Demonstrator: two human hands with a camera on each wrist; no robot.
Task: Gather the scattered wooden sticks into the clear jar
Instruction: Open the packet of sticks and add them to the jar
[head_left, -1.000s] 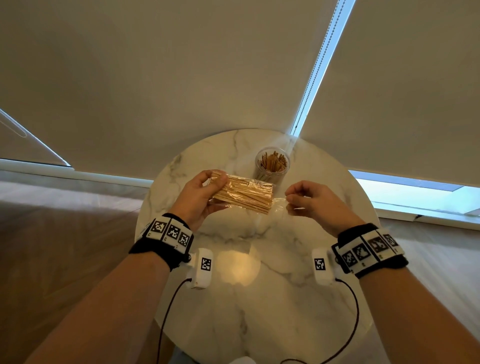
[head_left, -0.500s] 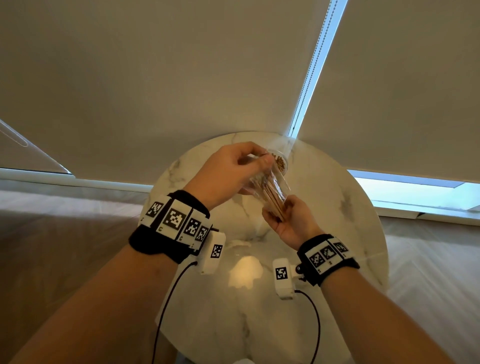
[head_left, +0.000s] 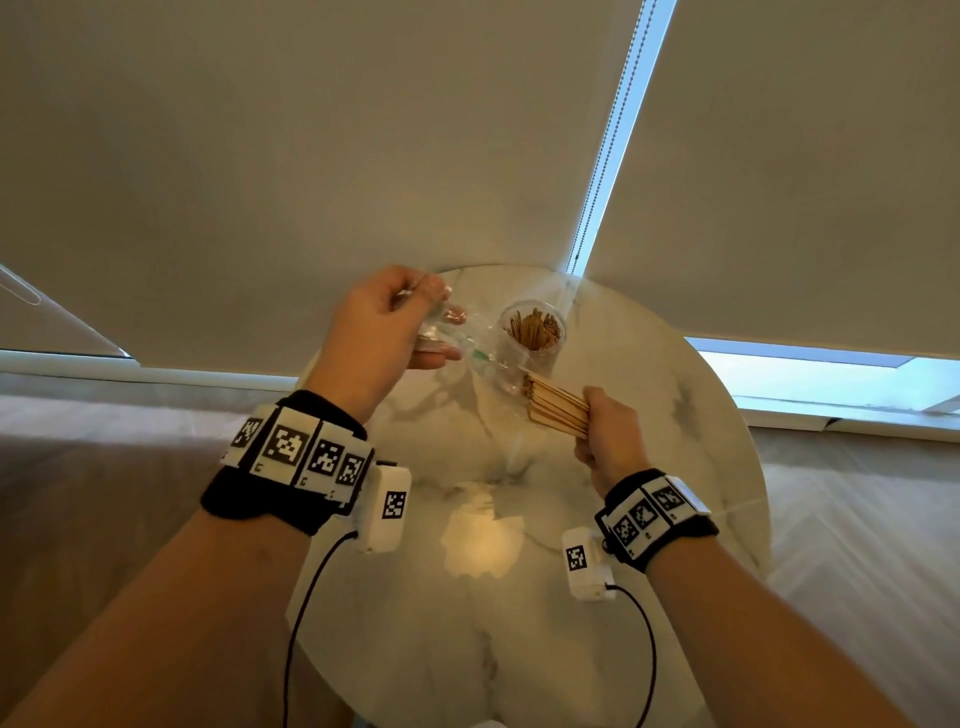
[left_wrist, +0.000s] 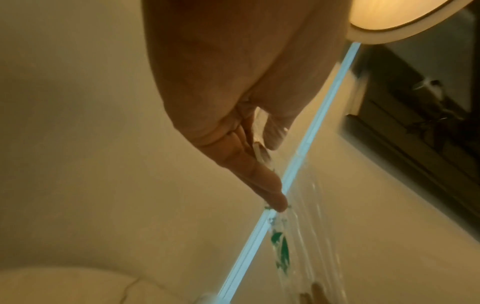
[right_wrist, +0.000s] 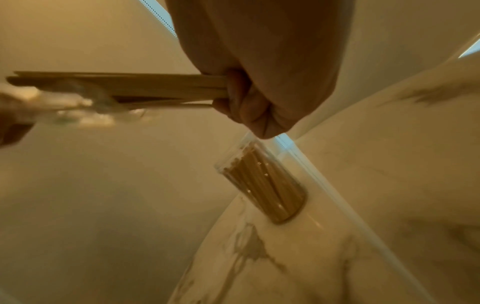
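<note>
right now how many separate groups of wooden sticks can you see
2. One bundle of sticks is gripped in the right hand, its far end still in the clear wrapper held by the left hand. The other stands in the clear jar on the table.

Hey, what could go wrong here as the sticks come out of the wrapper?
The right hand grips the stick bundle by one end only, so loose sticks might fan out and drop. The clear jar is already quite full, so a fast push could tip it or spill sticks onto the marble table.
</note>
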